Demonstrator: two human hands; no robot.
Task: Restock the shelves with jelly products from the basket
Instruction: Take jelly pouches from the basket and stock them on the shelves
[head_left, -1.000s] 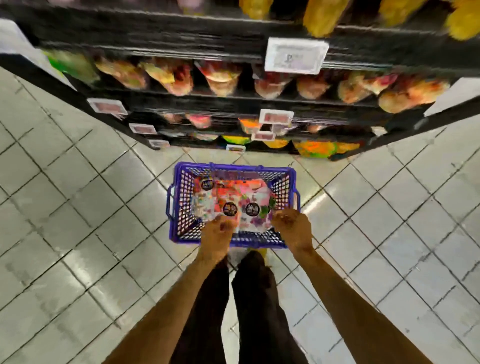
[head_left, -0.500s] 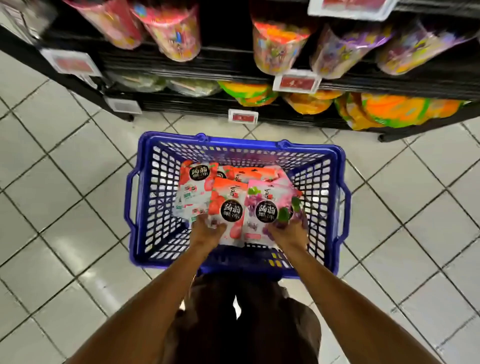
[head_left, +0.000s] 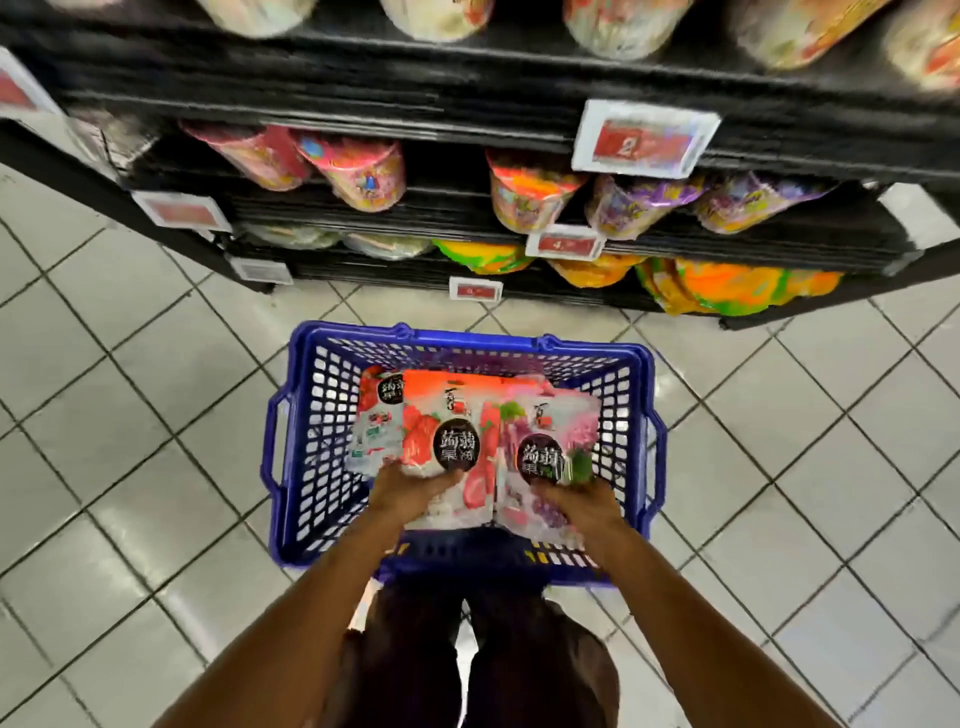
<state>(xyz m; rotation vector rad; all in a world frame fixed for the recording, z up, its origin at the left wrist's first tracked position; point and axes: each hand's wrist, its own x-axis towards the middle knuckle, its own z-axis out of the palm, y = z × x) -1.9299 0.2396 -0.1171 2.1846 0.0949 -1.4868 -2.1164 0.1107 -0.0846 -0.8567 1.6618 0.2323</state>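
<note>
The blue basket (head_left: 470, 347) stands on the tiled floor (head_left: 156, 415), directly in front of the person's legs, and the shelves (head_left: 322, 109) rise just beyond its far rim. I think it is put there so that a pouch travels only a short way from basket to shelf.

Inside the basket the jelly pouches lie flat, face up, in a loose pile. The left hand (head_left: 410, 488) grips the near edge of the red strawberry pouch (head_left: 441, 415), on the left side of the basket. The right hand (head_left: 582, 506) grips the near edge of the purple grape pouch (head_left: 550, 421) on the right side. On each hand the thumb seems to press on the front of the pouch and the other fingers curl under it. How far they are spread below I cannot tell, because the pouches hide them and the view is a little blurred.

Holding by the near edge lets the soft pouches hang without folding. One more pouch (head_left: 376, 421) lies against the left wall of the basket, touched by no hand. Nothing from the basket appears to be placed yet.
</note>
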